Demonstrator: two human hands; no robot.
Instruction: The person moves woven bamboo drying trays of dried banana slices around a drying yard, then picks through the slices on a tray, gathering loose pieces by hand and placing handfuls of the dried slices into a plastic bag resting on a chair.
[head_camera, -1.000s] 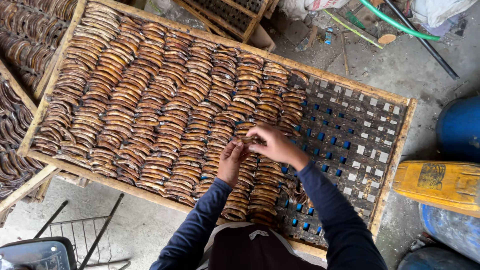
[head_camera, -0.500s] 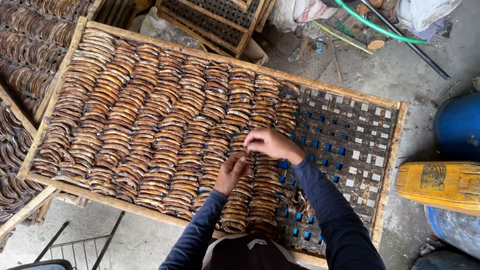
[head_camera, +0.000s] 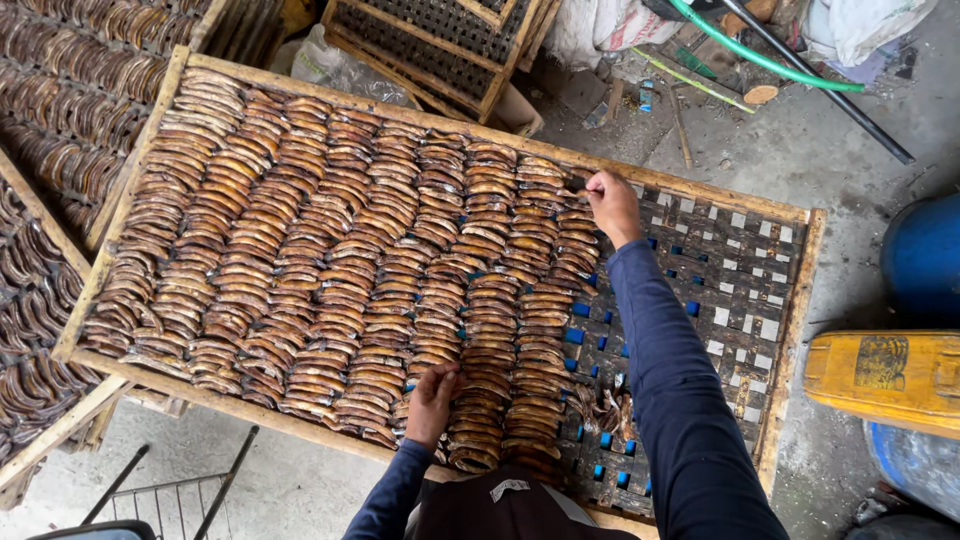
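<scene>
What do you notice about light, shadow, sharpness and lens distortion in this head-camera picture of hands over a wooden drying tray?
Head view: soft, even daylight, with no hard shadows or glare; the wooden tray bows slightly from the wide lens; the brown curved pieces are sharp; the left hand and right hand look only slightly soft.

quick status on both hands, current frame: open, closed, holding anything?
Left hand: fingers curled on the brown curved pieces at the wooden tray's near edge; grip cannot be told.
Right hand: closed, pinching one brown piece at the far edge.
</scene>
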